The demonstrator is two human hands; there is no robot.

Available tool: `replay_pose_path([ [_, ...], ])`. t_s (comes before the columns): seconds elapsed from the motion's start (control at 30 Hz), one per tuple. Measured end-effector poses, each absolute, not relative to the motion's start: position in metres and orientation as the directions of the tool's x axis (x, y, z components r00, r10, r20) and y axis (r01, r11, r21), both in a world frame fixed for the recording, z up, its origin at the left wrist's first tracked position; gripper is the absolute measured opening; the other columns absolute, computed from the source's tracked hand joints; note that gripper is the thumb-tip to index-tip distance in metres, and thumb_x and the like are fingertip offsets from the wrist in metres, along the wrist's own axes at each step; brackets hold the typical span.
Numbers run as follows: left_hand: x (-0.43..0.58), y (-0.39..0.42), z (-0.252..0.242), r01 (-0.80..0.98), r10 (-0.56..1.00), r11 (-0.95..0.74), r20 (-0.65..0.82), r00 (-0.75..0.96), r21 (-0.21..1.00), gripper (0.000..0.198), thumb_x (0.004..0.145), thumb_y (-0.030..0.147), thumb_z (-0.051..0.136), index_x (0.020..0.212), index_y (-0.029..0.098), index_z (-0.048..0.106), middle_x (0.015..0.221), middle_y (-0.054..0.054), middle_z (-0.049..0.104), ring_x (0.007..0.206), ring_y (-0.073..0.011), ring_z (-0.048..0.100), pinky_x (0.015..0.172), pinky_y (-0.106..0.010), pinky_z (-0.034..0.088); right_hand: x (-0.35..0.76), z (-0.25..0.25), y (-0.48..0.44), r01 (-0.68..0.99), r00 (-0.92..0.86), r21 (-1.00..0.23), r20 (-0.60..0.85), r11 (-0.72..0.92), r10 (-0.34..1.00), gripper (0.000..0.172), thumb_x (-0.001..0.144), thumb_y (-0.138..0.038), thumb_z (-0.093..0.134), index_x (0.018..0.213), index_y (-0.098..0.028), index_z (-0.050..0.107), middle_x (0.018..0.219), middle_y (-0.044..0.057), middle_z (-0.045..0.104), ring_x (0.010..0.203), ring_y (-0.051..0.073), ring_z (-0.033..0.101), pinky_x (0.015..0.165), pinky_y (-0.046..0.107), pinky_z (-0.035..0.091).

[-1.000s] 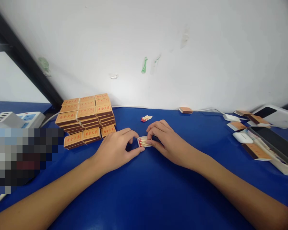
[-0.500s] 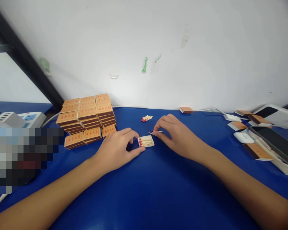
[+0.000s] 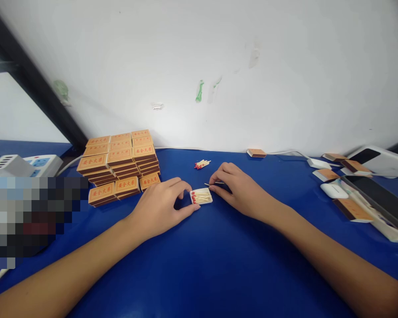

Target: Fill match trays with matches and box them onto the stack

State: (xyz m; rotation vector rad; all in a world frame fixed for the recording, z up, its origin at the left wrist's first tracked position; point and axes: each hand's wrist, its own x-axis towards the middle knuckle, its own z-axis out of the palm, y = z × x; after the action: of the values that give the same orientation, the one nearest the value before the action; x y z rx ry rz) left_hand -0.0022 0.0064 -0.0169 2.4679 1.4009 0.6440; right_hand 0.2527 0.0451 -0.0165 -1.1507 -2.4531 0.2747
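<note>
A small white matchbox tray [image 3: 201, 196] filled with red-tipped matches lies on the blue table [image 3: 199, 265]. My left hand [image 3: 159, 207] pinches the tray's left end between thumb and fingers. My right hand [image 3: 235, 185] is just right of the tray, its fingers pinched on a single match [image 3: 212, 183] that pokes out leftward above the tray's far edge. A little heap of loose matches [image 3: 202, 164] lies farther back.
A stack of orange matchboxes [image 3: 119, 154] stands at the left, with more boxes [image 3: 122, 187] in front of it. A power strip [image 3: 23, 165] sits far left. Loose boxes [image 3: 351, 210], a white earbud case [image 3: 334, 190] and devices crowd the right side. One box [image 3: 256, 153] lies by the wall.
My right hand lifted off the tray with a single match, drew back to the right, then came back closer to the tray. My left hand kept its grip on the tray.
</note>
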Motion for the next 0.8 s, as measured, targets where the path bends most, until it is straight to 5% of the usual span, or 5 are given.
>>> replay_pose_path([
  [0.37, -0.002, 0.007, -0.016, 0.746, 0.850, -0.527, 0.271, 0.452, 0.407, 0.025, 0.091, 0.045, 0.075, 0.104, 0.023, 0.070, 0.086, 0.003, 0.063, 0.067, -0.0128, 0.056, 0.062, -0.028, 0.038, 0.258, -0.009, 0.050, 0.677, -0.459, -0.458, 0.348, 0.575, 0.818, 0.015, 0.107, -0.027, 0.046, 0.097, -0.022, 0.057, 0.098, 0.009, 0.063, 0.095, 0.025, 0.055, 0.083, 0.041, 0.049],
  [0.57, -0.002, 0.007, -0.017, 0.745, 0.847, -0.531, 0.274, 0.456, 0.403, 0.025, 0.092, 0.045, 0.074, 0.104, 0.024, 0.070, 0.086, 0.003, 0.063, 0.068, -0.0127, 0.056, 0.062, -0.028, 0.039, 0.259, -0.009, 0.050, 0.654, -0.459, -0.464, 0.383, 0.597, 0.802, 0.034, 0.107, -0.026, 0.042, 0.136, -0.025, 0.059, 0.103, 0.009, 0.069, 0.102, 0.028, 0.057, 0.090, 0.045, 0.050],
  [0.8, -0.002, 0.008, -0.016, 0.752, 0.853, -0.521, 0.265, 0.449, 0.403, 0.026, 0.091, 0.046, 0.075, 0.104, 0.024, 0.070, 0.087, 0.003, 0.063, 0.068, -0.0128, 0.057, 0.062, -0.028, 0.039, 0.258, -0.009, 0.056, 0.609, -0.233, -0.684, 0.330, 0.401, 0.915, 0.017, 0.098, -0.032, 0.061, 0.106, -0.022, 0.072, 0.092, 0.005, 0.076, 0.081, 0.021, 0.067, 0.073, 0.036, 0.050],
])
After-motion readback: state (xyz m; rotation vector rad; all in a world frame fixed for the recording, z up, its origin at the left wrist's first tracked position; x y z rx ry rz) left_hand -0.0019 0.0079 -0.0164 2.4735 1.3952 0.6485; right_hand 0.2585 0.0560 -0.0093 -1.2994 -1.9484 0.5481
